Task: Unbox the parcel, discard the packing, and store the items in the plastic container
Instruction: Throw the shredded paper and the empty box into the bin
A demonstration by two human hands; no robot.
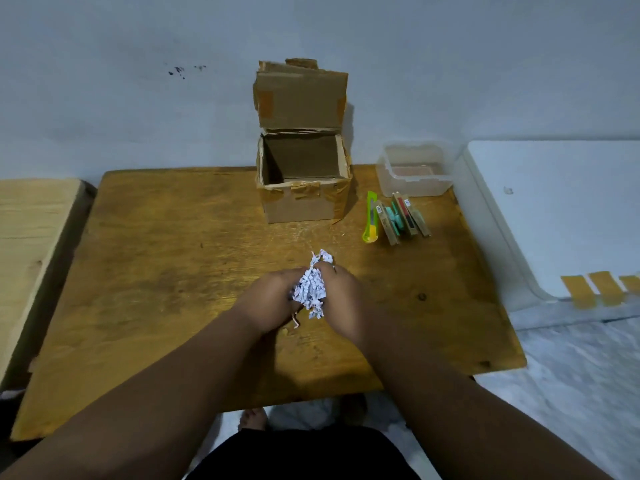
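Left hand (pixel 268 301) and right hand (pixel 341 299) clutch shredded paper (pixel 311 289) mid-table (pixel 156 271), box (pixel 303 181) well beyond.

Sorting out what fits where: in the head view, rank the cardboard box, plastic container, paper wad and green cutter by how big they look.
1. Cardboard box
2. Plastic container
3. Paper wad and green cutter: look alike, and the wad is nearer and partly hidden by both hands, so unranked.
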